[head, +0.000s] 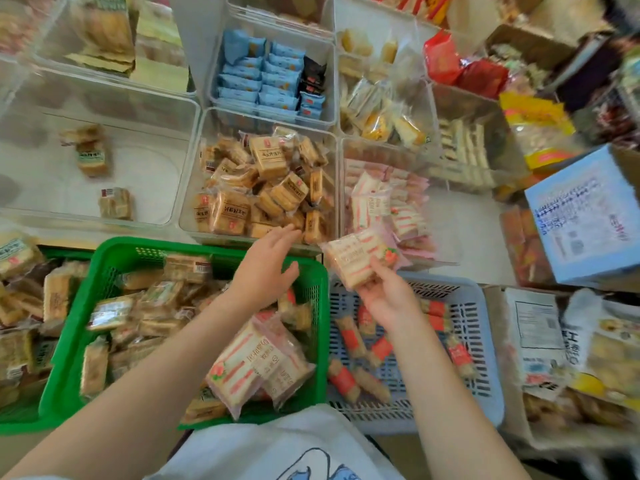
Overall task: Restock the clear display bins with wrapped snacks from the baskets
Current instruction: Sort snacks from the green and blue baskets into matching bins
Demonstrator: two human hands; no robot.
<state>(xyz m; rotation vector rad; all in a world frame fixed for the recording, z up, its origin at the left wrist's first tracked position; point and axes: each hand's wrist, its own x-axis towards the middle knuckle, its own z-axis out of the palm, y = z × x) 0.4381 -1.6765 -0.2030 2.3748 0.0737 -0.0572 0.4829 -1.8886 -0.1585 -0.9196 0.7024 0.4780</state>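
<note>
Restocking looks to be mid-transfer. The right hand (388, 299) has its grip closed on a pink-striped sandwich pack (360, 258), fingers under the lower edge, holding it flat and tilted up toward the pink-snack bin (346, 188). The pack hovers just at that bin's near left corner, above the front rim, apart from the packs already inside; held this way it can probably be slid in over the rim to lie like the others.

The left hand (270, 268) is empty, fingers spread and relaxed, reaching over the far rim of the green basket (194, 247) with its fingertips at the near edge of the brown-biscuit bin (194, 174), which is heaped with tan wrapped biscuits. I judge it has just let go or is steadying there; which one cannot be told.

More pink-striped packs (256, 362) lie at the near right corner of the green basket, on top of brown biscuit packs, so that stock is mixed and needs sorting by bin. The blue-grey basket (485, 341) to the right holds a few red-banded sticks. The large bin at far left (104, 105) holds only a few packs
</note>
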